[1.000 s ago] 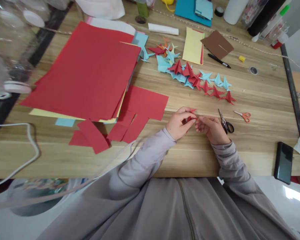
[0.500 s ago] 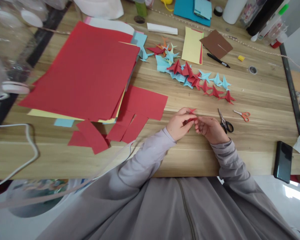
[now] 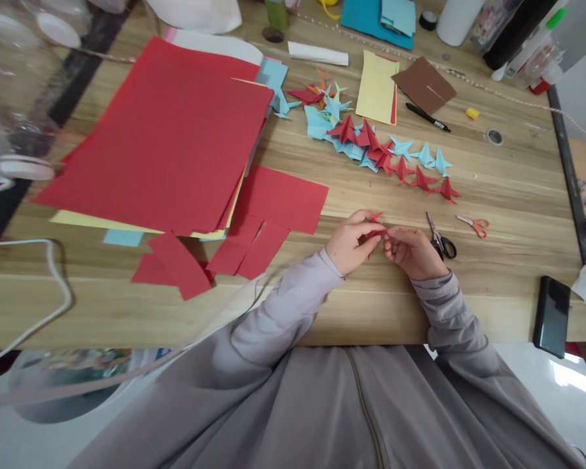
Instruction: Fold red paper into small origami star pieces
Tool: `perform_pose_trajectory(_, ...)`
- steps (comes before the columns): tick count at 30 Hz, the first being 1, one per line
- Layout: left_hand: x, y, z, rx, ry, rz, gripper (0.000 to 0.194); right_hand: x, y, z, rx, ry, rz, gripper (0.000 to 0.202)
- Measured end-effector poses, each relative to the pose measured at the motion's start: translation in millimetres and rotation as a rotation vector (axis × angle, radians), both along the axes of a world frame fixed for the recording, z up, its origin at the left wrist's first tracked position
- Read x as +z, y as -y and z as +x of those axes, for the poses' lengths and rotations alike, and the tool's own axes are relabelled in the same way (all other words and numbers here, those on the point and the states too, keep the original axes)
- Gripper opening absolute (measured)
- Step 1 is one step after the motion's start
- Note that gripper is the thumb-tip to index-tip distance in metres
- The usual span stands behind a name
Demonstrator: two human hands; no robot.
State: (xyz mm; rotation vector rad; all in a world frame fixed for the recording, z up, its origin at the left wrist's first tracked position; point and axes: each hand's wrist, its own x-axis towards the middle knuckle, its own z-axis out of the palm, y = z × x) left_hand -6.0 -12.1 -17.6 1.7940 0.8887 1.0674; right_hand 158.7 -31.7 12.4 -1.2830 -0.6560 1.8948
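Observation:
Between my two hands is a small folded red paper piece (image 3: 377, 217), mostly covered by fingers. My left hand (image 3: 352, 242) is closed round it, with a pointed tip showing above the fingers. My right hand (image 3: 410, 251) pinches the piece's right side, its fingers curled. Beyond my hands lies a cluster of folded red paper cranes (image 3: 368, 135) and light blue paper cranes (image 3: 424, 155). Black-handled scissors (image 3: 442, 244) lie just right of my right hand, with small orange-handled scissors (image 3: 479, 227) farther right.
Large red sheets (image 3: 170, 137) cover the table's left part, with red strips (image 3: 180, 264) in front. A phone (image 3: 551, 316) lies near the front right edge. Yellow paper (image 3: 377, 88), brown paper (image 3: 424, 85) and a black pen (image 3: 427, 117) lie farther back.
My right hand has shifted very slightly to the right, and a little more red paper shows between my fingers. The view has tilted slightly.

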Motion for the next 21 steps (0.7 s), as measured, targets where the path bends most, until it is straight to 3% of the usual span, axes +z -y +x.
perform_pose_trajectory(8, 4.6, -0.4, 0.2, 0.013, 0.0, -0.038, 0.012, -0.9, 3.6, -5.3, -0.058, 0.307, 0.322, 0.019)
perform_pose_trajectory(13, 4.9, -0.2, 1.3, -0.001, 0.07, -0.174, 0.006, -3.1, 6.3, -7.2, -0.007, 0.539, 0.525, 0.021)
perform_pose_trajectory(21, 9.7, 0.0, 2.0, -0.012, 0.216, -0.374, 0.009, -5.2, 7.4, -8.8, -0.017, 0.611, 0.569, 0.028)
